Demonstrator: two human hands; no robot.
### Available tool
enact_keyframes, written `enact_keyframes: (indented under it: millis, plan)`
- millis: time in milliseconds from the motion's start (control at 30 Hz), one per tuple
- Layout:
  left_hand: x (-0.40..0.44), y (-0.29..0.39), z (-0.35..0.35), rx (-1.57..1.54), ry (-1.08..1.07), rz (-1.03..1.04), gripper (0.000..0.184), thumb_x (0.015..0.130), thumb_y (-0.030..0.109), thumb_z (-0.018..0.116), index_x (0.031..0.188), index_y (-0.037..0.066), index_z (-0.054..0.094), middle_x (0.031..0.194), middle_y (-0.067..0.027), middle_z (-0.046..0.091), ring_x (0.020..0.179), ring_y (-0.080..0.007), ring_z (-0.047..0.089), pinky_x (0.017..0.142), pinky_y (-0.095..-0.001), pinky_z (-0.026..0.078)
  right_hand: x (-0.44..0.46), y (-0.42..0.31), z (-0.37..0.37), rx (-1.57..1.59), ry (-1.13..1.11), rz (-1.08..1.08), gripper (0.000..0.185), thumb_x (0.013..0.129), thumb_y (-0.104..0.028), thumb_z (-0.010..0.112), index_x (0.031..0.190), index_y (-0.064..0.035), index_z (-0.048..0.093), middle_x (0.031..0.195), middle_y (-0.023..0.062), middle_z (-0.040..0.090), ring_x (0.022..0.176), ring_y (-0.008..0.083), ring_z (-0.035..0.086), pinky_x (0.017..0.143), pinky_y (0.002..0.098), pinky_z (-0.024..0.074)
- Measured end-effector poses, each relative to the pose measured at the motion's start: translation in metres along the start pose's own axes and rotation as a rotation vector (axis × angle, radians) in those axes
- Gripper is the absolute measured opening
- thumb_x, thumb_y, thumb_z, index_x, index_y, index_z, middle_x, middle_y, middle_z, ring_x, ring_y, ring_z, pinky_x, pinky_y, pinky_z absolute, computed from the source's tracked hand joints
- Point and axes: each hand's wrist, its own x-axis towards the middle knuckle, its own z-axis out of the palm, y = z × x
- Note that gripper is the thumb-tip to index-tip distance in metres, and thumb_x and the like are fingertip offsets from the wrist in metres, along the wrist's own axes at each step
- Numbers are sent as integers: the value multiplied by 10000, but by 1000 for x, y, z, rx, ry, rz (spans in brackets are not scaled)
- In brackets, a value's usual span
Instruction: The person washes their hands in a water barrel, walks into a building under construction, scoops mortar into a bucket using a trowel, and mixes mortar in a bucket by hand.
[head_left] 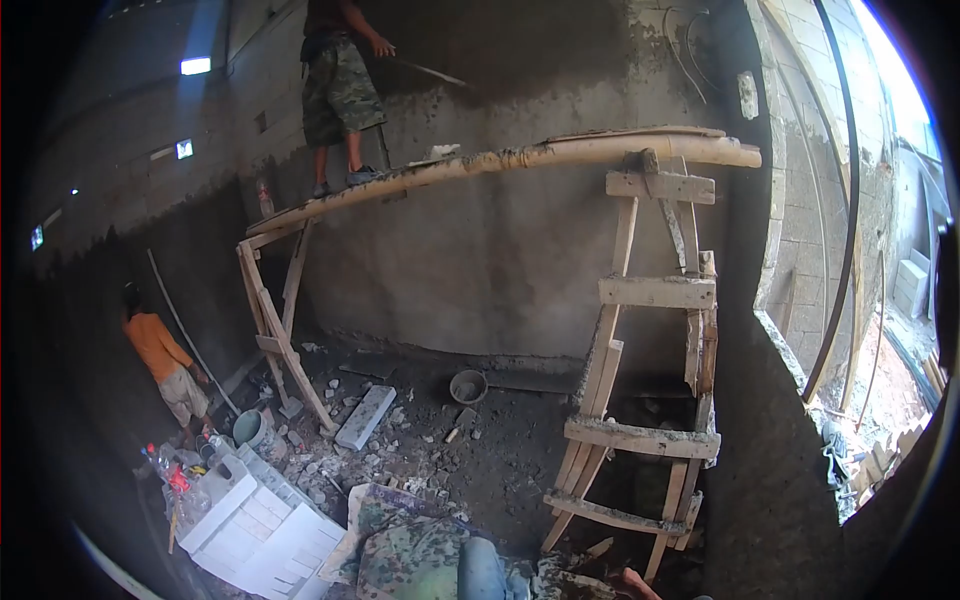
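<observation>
Nearest, a jeans-covered knee (pixel 481 570); to its right, a sliver of skin, maybe the right hand (pixel 637 584) (too cropped to be sure), so I cannot tell how either hand grips. Beside the knee, a camouflage cloth (pixel 412 555) lies at the near edge of the floor (pixel 510 440). Beyond, a ladder-like wooden frame (pixel 645 437) supports a beam's (pixel 480 163) right end. Farther left, a person in orange (pixel 160 350) stands by a bucket (pixel 253 430); another person (pixel 341 90) stands toward the beam's left end, holding a long tool (pixel 432 72).

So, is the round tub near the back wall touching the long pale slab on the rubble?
Apart: the head view plainly shows a gap of debris-strewn ground between the tub and the slab.
</observation>
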Motion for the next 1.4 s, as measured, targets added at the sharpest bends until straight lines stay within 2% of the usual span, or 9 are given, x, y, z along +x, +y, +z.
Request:
enact_keyframes:
  millis: [200, 333, 433, 500, 567, 667, 800, 1033, 1400]
  plan:
    - [29, -24, -15, 252, 17, -93, 159, 782, 225, 560, 866, 115, 637, 817, -122, 620, 756, -262, 620, 614, -402, 500, 129, 29, 94, 20, -40, -167, 256, 828, -251, 559, 1034, -139, 663, 918, 104, 672, 768, 251, 647, 667, 359, 486]
    - [82, -45, -65, 397, 138, -168, 131, 748, 201, 563, 770, 113, 658, 765, -131, 636, 732, -268, 637, 587, -404, 498, 169, -42, 72, -305, -316, -1041, 361, 769, -61, 628, 1128, -92, 615, 985, 78, 654, 806, 168, 633, 725, 319, 522]
    - [164, -9, -71, 601, 89, -143, 132, 723, 183, 566, 697, 110, 674, 726, -137, 648, 713, -272, 650, 567, -405, 497, 234, -99, 57, -147, -369, -711, 308, 814, -133, 608, 1119, -86, 613, 943, 85, 655, 812, 170, 625, 721, 327, 508]
    - [237, 29, -85, 1752, -166, 472, 127, 737, 178, 567, 775, 105, 664, 802, -121, 654, 719, -290, 644, 614, -420, 504, 256, -183, 21, 255, -333, -279, 227, 865, -128, 551, 1053, -44, 646, 980, 87, 655, 804, 165, 625, 712, 310, 508]
    - [297, 36, -72, 1188, 223, 501, 203, 775, 166, 482, 615, 138, 603, 668, -128, 609, 651, -278, 607, 519, -433, 455, 358, -185, 31, 307, -177, -768, 191, 868, -91, 509, 971, -42, 662, 871, 75, 659, 731, 137, 623, 663, 295, 503]
    - [397, 96, -91, 1015, -182, 392, 189, 796, 194, 457, 732, 91, 602, 737, -120, 621, 732, -316, 620, 570, -433, 477, 435, -282, -1, 8, -186, -388, 195, 855, -219, 542, 866, -44, 627, 686, 53, 631, 630, 141, 614, 567, 320, 474]
    - [433, 249, -103, -1, 105, 55, 175, 817, 102, 597, 973, 48, 653, 899, -79, 672, 773, -173, 635, 600, -311, 517, 481, -411, -33, -55, -37, -162, 289, 845, -309, 565, 972, -59, 634, 800, 101, 651, 748, 202, 642, 658, 334, 493]
    - [492, 279, -193, -79, 222, 161, 179, 848, 99, 579, 1008, 52, 645, 830, -33, 625, 772, -115, 609, 552, -267, 508, 536, -414, -52, -357, -124, -245, 321, 817, -360, 584, 965, -79, 633, 846, 145, 650, 782, 271, 649, 634, 398, 489]
    - [368, 213, -157, -75, 503, -905, 211, 849, 313, 540, 940, 137, 612, 785, -37, 596, 683, -164, 586, 655, -362, 497, 624, -436, -54, 233, -382, 764, 802, 823, -658, 441, 1397, -128, 260, 1199, 226, 458, 959, 342, 560, 769, 544, 468]
